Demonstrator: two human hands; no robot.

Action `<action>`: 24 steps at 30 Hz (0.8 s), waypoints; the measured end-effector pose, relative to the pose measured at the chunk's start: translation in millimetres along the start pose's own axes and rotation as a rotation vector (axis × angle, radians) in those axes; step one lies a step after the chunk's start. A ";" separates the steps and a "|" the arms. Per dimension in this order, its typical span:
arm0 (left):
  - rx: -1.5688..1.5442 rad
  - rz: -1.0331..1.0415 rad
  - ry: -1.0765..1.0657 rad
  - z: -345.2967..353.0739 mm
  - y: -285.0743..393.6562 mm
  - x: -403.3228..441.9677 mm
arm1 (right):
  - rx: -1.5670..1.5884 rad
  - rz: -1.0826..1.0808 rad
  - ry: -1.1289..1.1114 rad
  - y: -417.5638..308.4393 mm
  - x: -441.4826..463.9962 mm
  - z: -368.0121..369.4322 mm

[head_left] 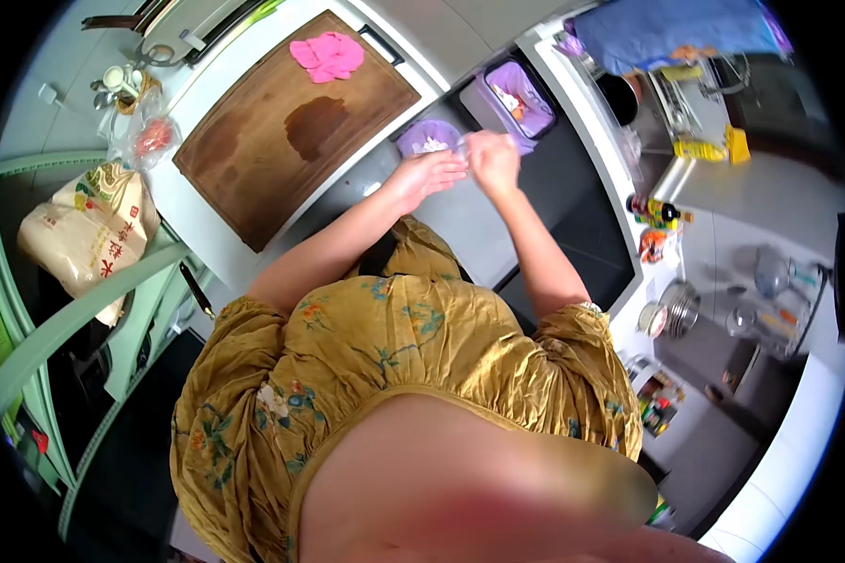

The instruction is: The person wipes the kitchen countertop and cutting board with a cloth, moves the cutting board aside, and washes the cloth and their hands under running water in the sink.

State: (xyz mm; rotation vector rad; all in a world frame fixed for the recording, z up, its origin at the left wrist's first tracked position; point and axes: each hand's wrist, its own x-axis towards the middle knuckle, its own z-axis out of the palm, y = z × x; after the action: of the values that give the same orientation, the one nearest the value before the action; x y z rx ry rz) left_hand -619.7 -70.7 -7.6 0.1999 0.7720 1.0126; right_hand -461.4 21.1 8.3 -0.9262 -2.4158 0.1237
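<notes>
My left hand (429,178) is held out with its fingers stretched and palm flat, close beside my right hand. My right hand (491,158) is raised and closed, its fingers curled. A pale, see-through blur shows by its fingertips, too smeared to name. Just beyond both hands is a small bin with a purple liner (413,141) and white bits inside. Farther right stands a black bin (546,120) with a purple bag, holding white and orange scraps.
On the white counter at left lies a large wooden cutting board (244,150) with wet patches and a pink cloth (327,58). A printed bag (89,235) rests by a green rack (84,314). Bottles (657,208) and metal bowls (681,308) stand along the right counter.
</notes>
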 end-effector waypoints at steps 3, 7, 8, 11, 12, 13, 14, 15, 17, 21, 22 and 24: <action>0.250 0.134 0.163 -0.8 21.1 15.4 | -0.274 0.313 0.055 105.1 14.7 14.7; 0.485 0.482 0.420 -34.9 40.7 42.1 | -0.530 0.359 0.035 228.1 20.5 47.6; 0.522 0.592 0.538 -50.2 49.9 50.8 | -0.674 0.395 -0.025 249.8 15.2 63.7; 1.353 1.000 1.150 -104.5 98.8 65.6 | -0.325 0.586 -0.708 233.8 40.2 62.3; 1.497 1.019 1.251 -107.3 120.7 64.7 | -0.208 0.508 -0.657 239.5 21.1 89.0; 1.640 0.984 1.314 -109.2 134.0 65.0 | -0.170 0.408 -0.809 213.2 22.6 89.9; 1.785 0.941 1.375 -109.7 144.4 64.8 | 0.001 0.309 -0.913 183.4 29.2 87.7; 1.934 0.888 1.432 -113.7 151.4 65.4 | 0.143 0.172 -0.917 181.7 9.6 117.6; 1.777 0.811 1.230 -141.6 149.3 77.1 | 0.329 0.003 -1.055 108.4 35.1 89.4; 1.683 0.779 1.043 -145.1 100.7 80.8 | 0.636 0.009 -0.741 27.4 68.7 65.0; 1.711 0.750 1.056 -123.8 86.7 71.8 | 0.757 0.043 -0.578 15.0 72.9 65.3; 1.684 0.755 1.089 -108.0 60.3 66.6 | 0.627 -0.138 -0.289 -2.1 85.8 76.7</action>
State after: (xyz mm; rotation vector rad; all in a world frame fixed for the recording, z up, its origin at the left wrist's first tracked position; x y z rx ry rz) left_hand -713.1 -4.2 -88.7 1.5486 2.5747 0.8310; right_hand -555.4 82.6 -16.9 -0.4727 -2.4393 0.9560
